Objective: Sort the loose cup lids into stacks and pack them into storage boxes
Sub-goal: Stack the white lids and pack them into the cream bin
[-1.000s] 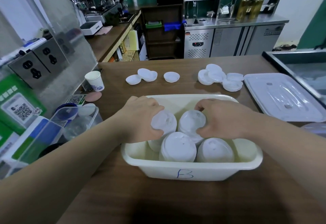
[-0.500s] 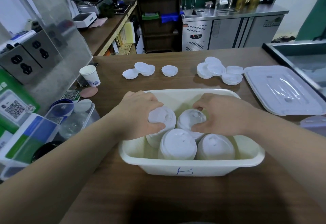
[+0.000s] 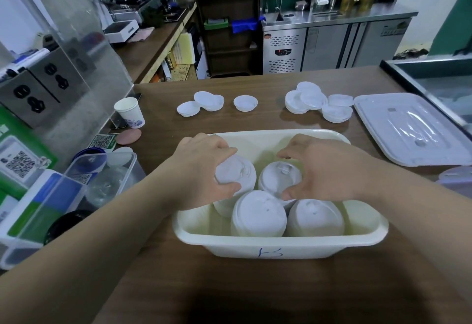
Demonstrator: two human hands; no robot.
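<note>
Wooden counter (image 3: 270,119): lid stack (image 3: 237,173) in left hand (image 3: 201,173)

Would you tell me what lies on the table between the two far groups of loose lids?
A lone white lid, apart from both the left group and the right pile; the head view shows it.

The cream storage box (image 3: 281,249), with a blue mark on its near wall, stands on the counter (image 3: 229,285) at 6 o'clock. Four white stacks of lids stand upright inside it: rear left stack (image 3: 237,173), rear right stack (image 3: 278,175), front left stack (image 3: 258,214) and front right stack (image 3: 315,217). Beyond the box lie loose lids: a small group (image 3: 201,104) at 11 o'clock, a single lid (image 3: 245,103) at 12 and a pile (image 3: 316,104) at 1 o'clock.
</note>
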